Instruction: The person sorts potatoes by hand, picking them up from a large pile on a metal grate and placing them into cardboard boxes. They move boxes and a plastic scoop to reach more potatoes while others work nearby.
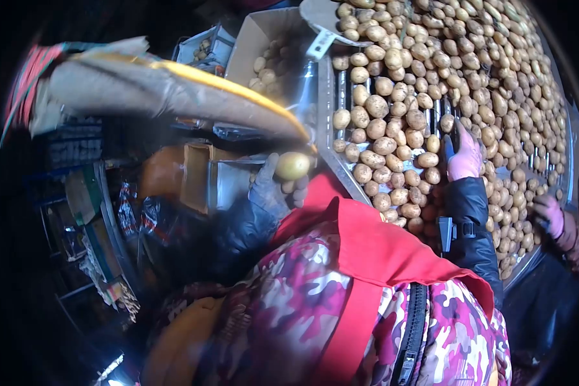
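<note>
Sorting, left hand (268,188): grey glove, fingers pinching one potato (292,165).
Right hand (464,156): pink glove, spread flat on potatoes (392,148) on conveyor (326,90).

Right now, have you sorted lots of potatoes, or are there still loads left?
Done: some potatoes already sit in the cardboard box. In hand: my left hand holds one potato, while my right hand rests among those on the roller table. Left: loads, as the table is covered in potatoes.
</note>
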Tool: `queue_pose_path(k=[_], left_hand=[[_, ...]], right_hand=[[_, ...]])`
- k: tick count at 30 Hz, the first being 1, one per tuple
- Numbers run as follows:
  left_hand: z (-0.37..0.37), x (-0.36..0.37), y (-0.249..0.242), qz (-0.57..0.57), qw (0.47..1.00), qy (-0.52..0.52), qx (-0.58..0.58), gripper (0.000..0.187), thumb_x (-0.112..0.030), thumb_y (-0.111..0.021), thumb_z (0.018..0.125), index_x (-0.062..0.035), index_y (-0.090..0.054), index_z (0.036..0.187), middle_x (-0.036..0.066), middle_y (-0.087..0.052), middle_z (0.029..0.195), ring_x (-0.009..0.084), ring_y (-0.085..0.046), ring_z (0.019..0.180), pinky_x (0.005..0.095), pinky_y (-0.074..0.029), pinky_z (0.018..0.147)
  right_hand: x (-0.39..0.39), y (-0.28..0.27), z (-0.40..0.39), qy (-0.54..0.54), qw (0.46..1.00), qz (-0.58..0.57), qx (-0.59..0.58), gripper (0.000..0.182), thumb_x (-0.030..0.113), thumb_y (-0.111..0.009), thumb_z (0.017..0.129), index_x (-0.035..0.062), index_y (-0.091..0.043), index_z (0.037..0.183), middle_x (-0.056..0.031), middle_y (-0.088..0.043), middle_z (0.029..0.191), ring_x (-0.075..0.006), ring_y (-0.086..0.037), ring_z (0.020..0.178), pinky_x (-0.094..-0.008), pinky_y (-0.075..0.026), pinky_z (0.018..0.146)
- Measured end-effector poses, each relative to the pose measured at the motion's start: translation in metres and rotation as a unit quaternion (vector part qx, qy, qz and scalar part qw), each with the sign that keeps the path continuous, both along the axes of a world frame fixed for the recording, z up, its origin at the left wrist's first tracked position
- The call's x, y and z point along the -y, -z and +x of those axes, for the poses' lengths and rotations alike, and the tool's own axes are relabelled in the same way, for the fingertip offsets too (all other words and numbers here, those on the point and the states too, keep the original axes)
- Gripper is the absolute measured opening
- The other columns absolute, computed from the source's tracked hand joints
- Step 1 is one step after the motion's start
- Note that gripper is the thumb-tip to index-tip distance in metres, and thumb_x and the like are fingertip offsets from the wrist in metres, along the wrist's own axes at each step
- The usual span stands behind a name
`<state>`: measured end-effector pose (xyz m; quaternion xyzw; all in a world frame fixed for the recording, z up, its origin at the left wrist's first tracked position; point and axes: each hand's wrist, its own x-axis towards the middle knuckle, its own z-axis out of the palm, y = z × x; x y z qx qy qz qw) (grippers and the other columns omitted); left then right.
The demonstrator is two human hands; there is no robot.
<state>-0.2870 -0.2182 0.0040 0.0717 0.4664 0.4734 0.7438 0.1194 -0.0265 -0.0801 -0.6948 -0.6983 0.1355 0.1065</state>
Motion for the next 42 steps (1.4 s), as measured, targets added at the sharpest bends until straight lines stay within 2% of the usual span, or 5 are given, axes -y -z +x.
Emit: queue_pose_path(k=[11, 18, 23, 40, 42], left_hand=[[-0.057, 0.042, -0.005, -0.058, 0.897, -0.431, -0.077, 0.034, -0.045, -0.063, 0.1, -0.013, -0.072, 0.106, -0.002, -0.064, 0.082, 0.0132, -0.064, 0.075, 0.0255, -0.058, 0.068], [-0.172, 0.091, 0.012, -0.027, 0.864, -0.5, -0.044, 0.071, -0.066, -0.055, 0.098, -0.0032, -0.066, 0.127, 0.007, -0.068, 0.109, 0.0188, -0.064, 0.094, 0.0334, -0.058, 0.075], [-0.179, 0.075, 0.055, 0.016, 0.913, -0.404, -0.058, 0.035, -0.031, -0.065, 0.103, -0.0069, -0.07, 0.127, 0.008, -0.072, 0.112, 0.0278, -0.069, 0.1, 0.0419, -0.062, 0.085], [-0.009, -0.03, 0.025, -0.023, 0.96, 0.203, -0.193, 0.038, -0.01, -0.059, 0.104, -0.0028, -0.061, 0.142, 0.011, -0.067, 0.129, 0.0196, -0.064, 0.117, 0.0355, -0.049, 0.105], [0.023, -0.059, 0.038, 0.279, 0.697, 0.491, -0.441, 0.055, 0.004, -0.061, 0.095, -0.0089, -0.056, 0.148, 0.019, -0.064, 0.133, 0.0309, -0.063, 0.124, 0.0398, -0.047, 0.111]], right_hand=[[-0.002, 0.014, 0.012, -0.039, 0.999, 0.03, 0.013, 0.056, 0.036, -0.064, 0.101, 0.0199, -0.052, 0.154, -0.022, -0.062, 0.143, -0.0423, -0.055, 0.133, -0.0494, -0.041, 0.115], [-0.004, 0.018, 0.013, -0.049, 0.997, 0.062, 0.014, 0.055, 0.036, -0.065, 0.1, 0.017, -0.056, 0.15, -0.0187, -0.066, 0.138, -0.0404, -0.058, 0.129, -0.0498, -0.04, 0.114], [-0.005, 0.02, 0.013, -0.045, 0.998, 0.051, 0.011, 0.054, 0.033, -0.066, 0.1, 0.0159, -0.056, 0.15, -0.0182, -0.065, 0.139, -0.0399, -0.058, 0.13, -0.0483, -0.041, 0.114], [0.018, -0.008, 0.002, -0.03, 0.994, 0.031, -0.103, 0.064, 0.026, -0.074, 0.086, 0.0052, -0.055, 0.143, -0.0173, -0.058, 0.138, -0.0397, -0.046, 0.138, -0.0561, -0.03, 0.121], [0.014, -0.013, 0.006, -0.057, 0.992, 0.048, -0.102, 0.064, 0.025, -0.074, 0.085, 0.0039, -0.055, 0.141, -0.0176, -0.057, 0.137, -0.0401, -0.046, 0.137, -0.0573, -0.029, 0.122]])
